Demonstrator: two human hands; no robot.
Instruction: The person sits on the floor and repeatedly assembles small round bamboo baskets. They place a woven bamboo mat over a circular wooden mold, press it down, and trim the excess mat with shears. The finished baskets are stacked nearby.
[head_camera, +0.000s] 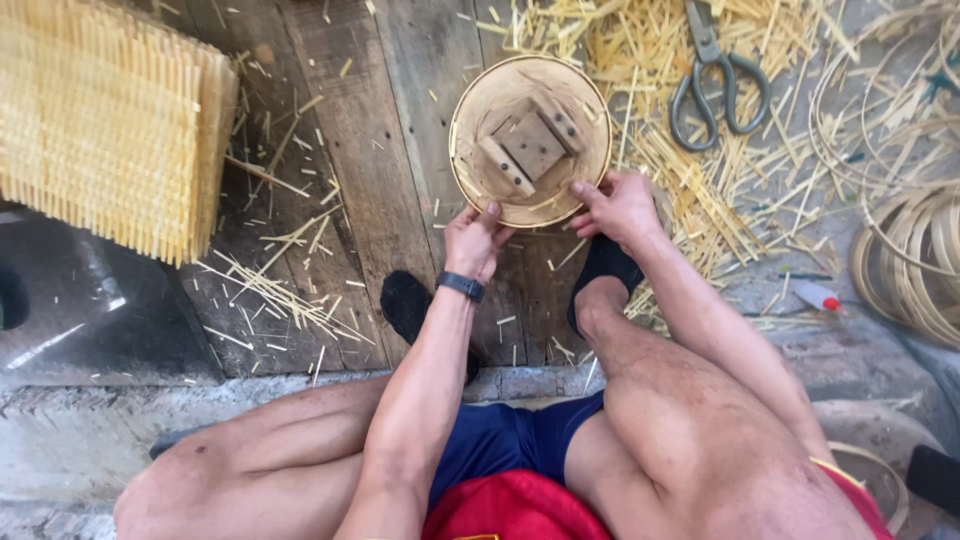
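The person sits low with knees apart, both hands reaching down to a round bamboo basket frame (530, 140) that rests on the wooden boards (350, 150) near their far edge. Inside the frame sits a wooden block mould (530, 147), made of a square piece crossed by two short battens. The left hand (473, 238) grips the near rim of the frame, thumb up over the edge and fingers curled beneath, with a dark wristband (460, 286) on that wrist. The right hand (620, 205) holds the rim just beside it, thumb pressed along the edge and fingers folded behind; both hands are closed on the rim, close together. Two feet in black socks (605, 265) rest on the boards just below the frame. A pair of scissors (712, 75) lies among loose bamboo slivers (690, 190) to the right of the frame. A stack of woven bamboo mats (110, 120) sits at the boards' left edge, and coils of bamboo strip (915, 260) lie far right, beside a small red-tipped bottle (815, 295).
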